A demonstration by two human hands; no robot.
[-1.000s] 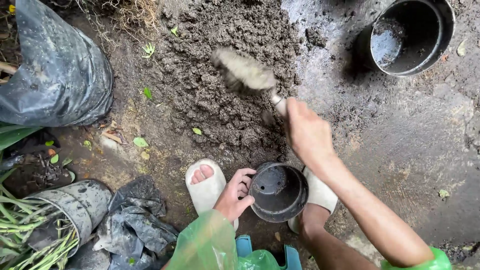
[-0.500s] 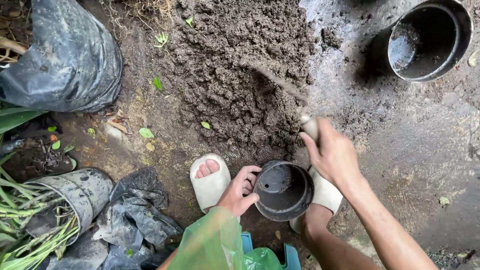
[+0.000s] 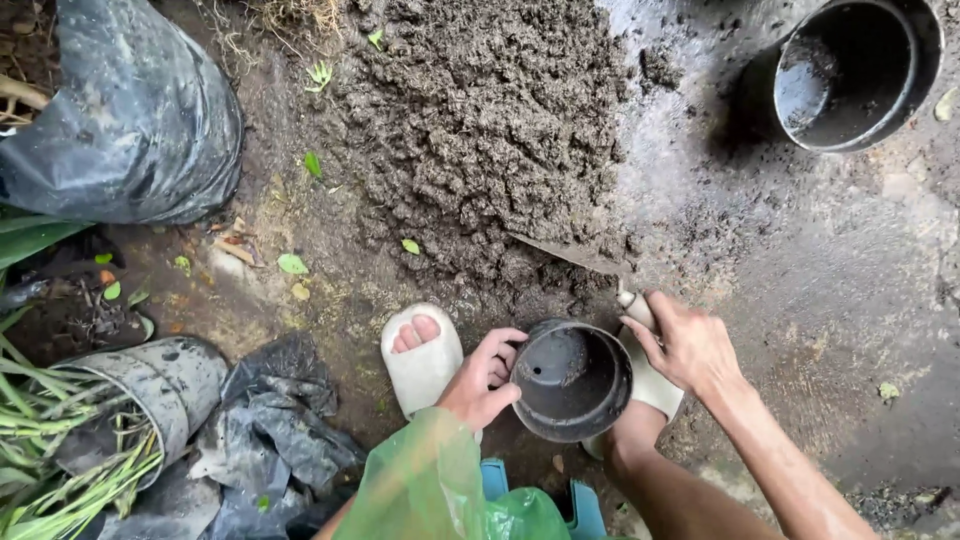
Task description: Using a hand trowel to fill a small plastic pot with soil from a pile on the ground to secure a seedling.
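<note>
Head view
Left hand [image 3: 478, 385]: grasping the rim of the small black plastic pot [image 3: 572, 380], tilting its mouth toward the soil heap [image 3: 480, 130], between the feet.
Right hand [image 3: 690, 345]: clenched round the trowel [image 3: 600, 275] handle, blade edge low at the heap's foot, just beyond the pot.
Nearby: white sandal [image 3: 420, 365] beside the pot; large black bucket [image 3: 855, 70] well apart.

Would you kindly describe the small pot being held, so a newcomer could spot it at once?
Start at the big soil heap and drop to its near edge, between two pale sandals. There the left hand steadies a small black pot, tipped toward the heap. Unlike the large bucket far right, it is small, hand-held, with holes in its base.
</note>
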